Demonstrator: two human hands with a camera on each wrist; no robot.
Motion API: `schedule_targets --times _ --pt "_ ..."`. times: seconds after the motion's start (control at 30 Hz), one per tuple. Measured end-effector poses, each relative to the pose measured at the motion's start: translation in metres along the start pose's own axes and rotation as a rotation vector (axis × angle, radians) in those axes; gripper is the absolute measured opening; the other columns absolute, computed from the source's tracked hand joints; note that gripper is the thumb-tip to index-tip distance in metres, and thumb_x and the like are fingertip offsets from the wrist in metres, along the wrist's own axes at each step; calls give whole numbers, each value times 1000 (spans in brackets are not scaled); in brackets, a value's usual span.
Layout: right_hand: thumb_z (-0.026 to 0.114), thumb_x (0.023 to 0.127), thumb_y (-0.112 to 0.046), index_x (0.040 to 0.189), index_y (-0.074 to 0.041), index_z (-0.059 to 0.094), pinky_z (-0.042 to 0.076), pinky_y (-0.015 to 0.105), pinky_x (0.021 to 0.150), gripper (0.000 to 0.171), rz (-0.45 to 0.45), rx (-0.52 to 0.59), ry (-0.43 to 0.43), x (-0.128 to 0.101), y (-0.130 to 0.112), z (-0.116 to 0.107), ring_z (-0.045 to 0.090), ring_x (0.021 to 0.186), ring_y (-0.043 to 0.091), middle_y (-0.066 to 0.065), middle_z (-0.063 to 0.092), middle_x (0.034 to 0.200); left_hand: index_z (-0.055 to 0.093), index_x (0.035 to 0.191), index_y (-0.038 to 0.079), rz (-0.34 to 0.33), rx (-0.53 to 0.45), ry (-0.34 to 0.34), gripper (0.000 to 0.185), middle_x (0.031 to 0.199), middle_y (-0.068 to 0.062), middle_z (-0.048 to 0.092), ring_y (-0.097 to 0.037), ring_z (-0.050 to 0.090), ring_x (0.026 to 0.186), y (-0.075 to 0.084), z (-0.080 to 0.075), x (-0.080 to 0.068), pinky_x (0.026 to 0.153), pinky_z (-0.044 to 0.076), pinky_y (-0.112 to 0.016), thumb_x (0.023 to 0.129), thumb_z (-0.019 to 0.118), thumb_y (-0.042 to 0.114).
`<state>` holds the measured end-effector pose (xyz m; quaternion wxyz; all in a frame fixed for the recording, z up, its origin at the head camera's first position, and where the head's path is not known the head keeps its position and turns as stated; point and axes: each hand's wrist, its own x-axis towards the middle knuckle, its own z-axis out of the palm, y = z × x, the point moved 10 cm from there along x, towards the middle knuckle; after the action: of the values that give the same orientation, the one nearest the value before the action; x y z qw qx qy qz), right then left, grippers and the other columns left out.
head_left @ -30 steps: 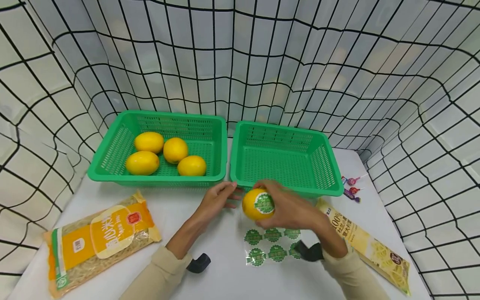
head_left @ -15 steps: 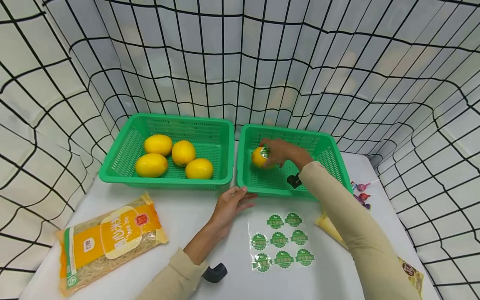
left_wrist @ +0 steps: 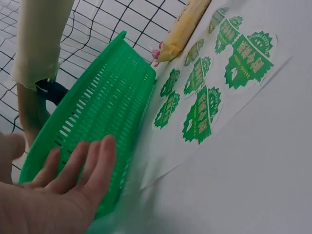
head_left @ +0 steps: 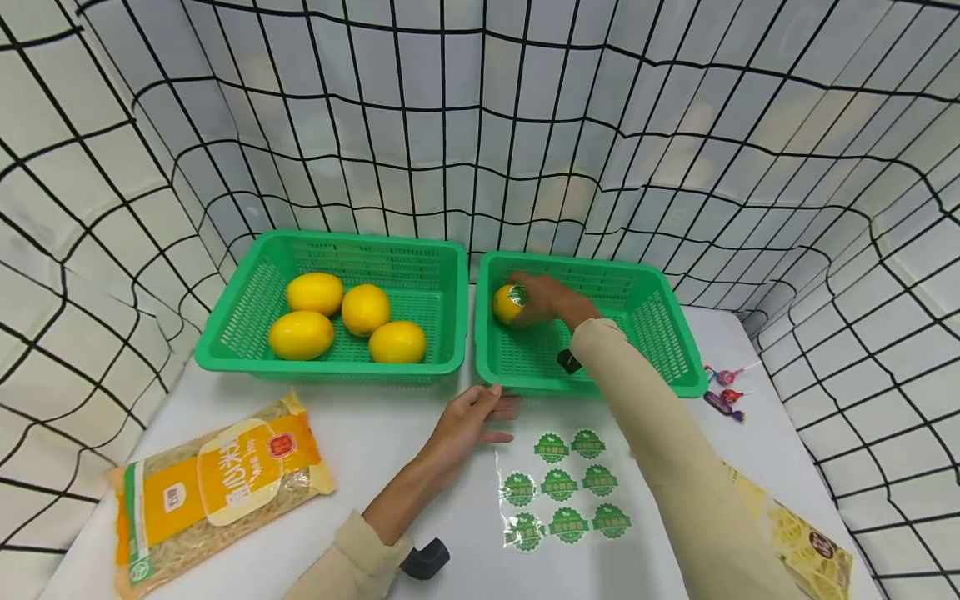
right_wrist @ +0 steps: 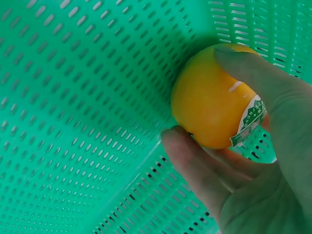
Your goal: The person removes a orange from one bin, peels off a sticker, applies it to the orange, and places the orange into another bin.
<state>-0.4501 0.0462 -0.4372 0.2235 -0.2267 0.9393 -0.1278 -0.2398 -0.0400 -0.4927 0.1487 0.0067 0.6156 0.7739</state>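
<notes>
My right hand (head_left: 542, 300) grips a yellow lemon (head_left: 507, 303) with a green sticker on it, low in the far left corner of the right green basket (head_left: 660, 317). The right wrist view shows my fingers (right_wrist: 265, 73) curled round this lemon (right_wrist: 209, 105) against the slotted basket floor (right_wrist: 73, 122). My left hand (head_left: 472, 417) lies flat on the white table with straight fingers (left_wrist: 73, 168) touching the front wall of that basket (left_wrist: 107, 102). A clear sheet of green round stickers (head_left: 564, 492) lies just right of the left hand.
The left green basket (head_left: 232, 333) holds several yellow lemons (head_left: 365, 308). An orange noodle packet (head_left: 217, 487) lies front left, a yellow packet (head_left: 795, 537) front right, and lollipops (head_left: 723, 392) beside the right basket. Gridded cloth walls surround the table.
My right hand carried the stickered lemon from above the sticker sheet into the right basket and then to its far left corner. The left hand stayed by the basket's front wall.
</notes>
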Motion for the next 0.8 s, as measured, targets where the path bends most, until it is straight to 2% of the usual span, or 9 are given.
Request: schedule_targets --times 0.13,0.2,0.27,0.33,0.4,0.47,0.53,0.67,0.8 --pt "79 98 -22 166 -15 33 44 55 116 82 -60 -33 34 -2 -3 -5 46 146 42 19 39 167 58 142 3 -3 171 -165 44 141 -16 66 -31 67 124 13 11 -10 98 60 -43 113 53 36" --pt "78 99 -21 166 -13 33 41 57 119 82 -85 -41 65 -7 -4 -8 43 149 43 20 39 167 60 140 6 37 273 -222 40 136 -12 69 -28 68 119 31 11 -15 98 60 -43 113 55 34" --pt "76 100 -20 165 -10 34 42 58 118 78 -118 -31 135 -20 -8 -16 44 148 44 21 42 165 62 138 7 90 345 -227 36 133 -10 70 -28 69 115 59 3 -16 98 59 -48 112 57 32" --pt "74 101 -18 162 -6 39 48 57 112 71 -157 21 243 -42 -15 -27 50 142 44 23 49 159 63 137 10 148 438 -172 35 131 -10 71 -28 68 114 91 -17 -13 96 59 -49 111 59 33" --pt "72 103 -18 154 -4 50 56 54 100 57 -196 110 369 -75 -22 -33 63 128 42 23 61 146 63 138 11 178 550 -82 37 133 -10 69 -30 64 119 123 -46 -4 98 56 -50 110 61 34" --pt "71 104 -18 141 -4 63 61 47 84 40 -237 229 493 -112 -26 -34 71 108 36 20 71 128 61 140 9 156 674 8 41 138 -12 65 -32 60 125 147 -81 9 102 53 -52 109 62 36" --pt "69 105 -18 127 -3 70 60 40 71 27 -273 342 589 -149 -25 -25 73 88 28 16 75 110 57 145 7 96 806 74 46 147 -17 58 -37 53 134 164 -115 25 108 48 -56 109 61 36" --pt "69 106 -18 112 -2 74 59 32 61 18 -253 572 659 -196 -7 16 70 71 21 15 75 93 42 154 -3 -82 987 100 58 160 -31 38 -51 40 144 171 -167 54 116 39 -65 110 57 33" --pt "65 108 -28 108 2 73 64 37 63 31 -91 800 647 -210 28 61 72 69 24 25 72 92 35 154 -11 -218 1083 78 63 160 -37 31 -54 38 142 163 -194 71 115 39 -66 109 56 27"
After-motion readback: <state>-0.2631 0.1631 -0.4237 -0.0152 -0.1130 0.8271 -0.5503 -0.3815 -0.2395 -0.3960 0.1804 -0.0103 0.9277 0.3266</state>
